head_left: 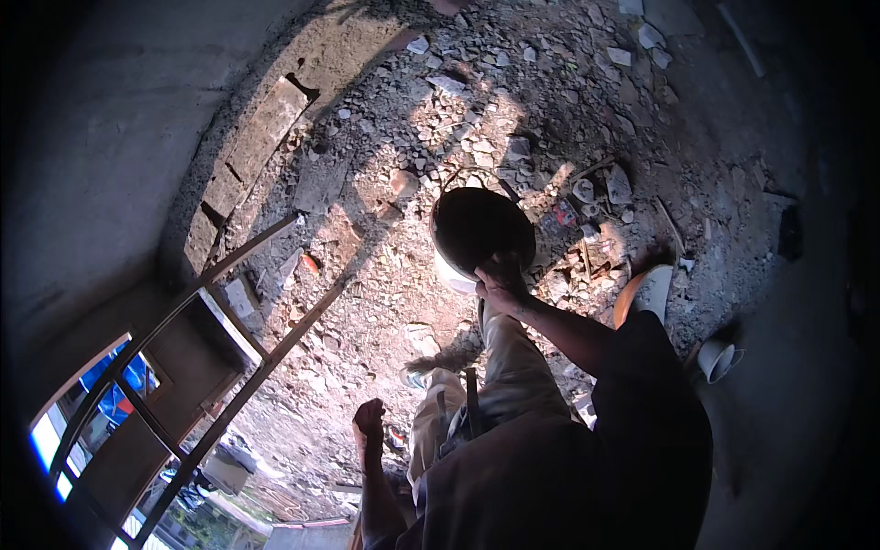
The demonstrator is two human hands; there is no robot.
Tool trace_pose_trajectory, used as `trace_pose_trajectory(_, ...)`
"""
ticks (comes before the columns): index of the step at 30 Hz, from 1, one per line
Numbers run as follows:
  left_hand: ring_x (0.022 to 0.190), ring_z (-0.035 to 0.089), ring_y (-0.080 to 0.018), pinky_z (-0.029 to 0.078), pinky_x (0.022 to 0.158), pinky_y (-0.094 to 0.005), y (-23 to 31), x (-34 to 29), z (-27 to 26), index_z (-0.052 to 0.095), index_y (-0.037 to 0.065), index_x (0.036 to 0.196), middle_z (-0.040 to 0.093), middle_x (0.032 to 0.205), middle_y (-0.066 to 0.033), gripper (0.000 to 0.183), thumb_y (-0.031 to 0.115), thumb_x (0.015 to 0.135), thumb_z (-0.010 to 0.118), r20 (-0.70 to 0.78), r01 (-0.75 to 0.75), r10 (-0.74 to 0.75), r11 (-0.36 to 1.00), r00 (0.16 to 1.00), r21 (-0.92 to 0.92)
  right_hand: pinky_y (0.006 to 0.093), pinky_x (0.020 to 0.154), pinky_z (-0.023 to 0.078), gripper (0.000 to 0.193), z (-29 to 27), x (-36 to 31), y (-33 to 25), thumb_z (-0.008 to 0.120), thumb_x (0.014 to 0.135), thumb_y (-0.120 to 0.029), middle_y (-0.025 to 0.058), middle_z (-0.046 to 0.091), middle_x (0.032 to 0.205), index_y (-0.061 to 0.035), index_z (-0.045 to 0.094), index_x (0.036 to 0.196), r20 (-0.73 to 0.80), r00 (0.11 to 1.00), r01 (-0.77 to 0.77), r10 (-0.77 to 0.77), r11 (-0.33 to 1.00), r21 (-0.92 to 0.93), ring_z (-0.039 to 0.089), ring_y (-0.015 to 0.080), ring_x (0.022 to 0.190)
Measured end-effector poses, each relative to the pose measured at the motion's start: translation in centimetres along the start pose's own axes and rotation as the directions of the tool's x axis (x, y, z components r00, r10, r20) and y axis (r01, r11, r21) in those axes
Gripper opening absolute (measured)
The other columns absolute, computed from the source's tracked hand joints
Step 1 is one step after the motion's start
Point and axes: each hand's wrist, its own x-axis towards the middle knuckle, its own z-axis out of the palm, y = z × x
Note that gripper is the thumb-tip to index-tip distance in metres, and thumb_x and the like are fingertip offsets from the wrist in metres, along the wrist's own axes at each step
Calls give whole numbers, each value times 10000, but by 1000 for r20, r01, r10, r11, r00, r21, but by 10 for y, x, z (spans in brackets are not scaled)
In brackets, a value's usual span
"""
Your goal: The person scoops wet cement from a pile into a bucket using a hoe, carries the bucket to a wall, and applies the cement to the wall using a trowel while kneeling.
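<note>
A round bucket (472,225) hangs in front of my right leg, its dark mouth facing up toward me. Below its rim a pale, sunlit side shows, and a thin bail handle arcs beyond the far edge. My right hand (503,280) is closed on the near rim. What the bucket holds, if anything, is lost in shadow. My left hand (369,419) hangs low beside my left leg, away from the bucket. Its fingers are curled in, and nothing shows in them.
Broken stones and rubble (477,119) cover the ground. A ladder-like frame (275,353) leans at the left, by a concrete wall (101,119). On the right are a curved piece with an orange edge (628,298) and a white cup-shaped vessel (718,361).
</note>
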Motion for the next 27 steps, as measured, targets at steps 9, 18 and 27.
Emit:
trace_pose_trajectory(9, 1141, 545, -327, 444, 919, -479, -104, 33, 43, 532, -22, 1209, 581, 1192, -169, 752, 626, 834, 602, 195, 146, 18, 594, 981, -791, 483, 916, 323, 150, 89, -69, -239, 656, 721, -229, -5, 548, 799, -133, 581, 809, 563, 468, 847, -681, 528, -65, 518, 186, 920)
trace_pose_trajectory(18, 663, 581, -223, 539, 596, -424, -416, 28, -41, 577, 51, 894, 556, 789, -72, 168, 162, 811, 672, 114, 33, -316, -249, 942, -968, 539, 1040, 234, 327, 319, -168, -470, 656, 804, -322, 6, 587, 1111, -142, 624, 1075, 813, -89, 940, -576, 222, 260, 487, 199, 1117)
trace_pose_trajectory(27, 835, 622, -248, 521, 721, -396, -589, 13, -51, 615, -36, 1060, 630, 997, -142, 414, 239, 777, 739, 99, -422, -902, -291, 420, -859, 449, 1104, 271, 805, 321, -90, -415, 477, 876, -646, 162, 311, 1500, -132, 318, 1475, 921, 70, 540, 384, 762, -359, 323, 355, 1357)
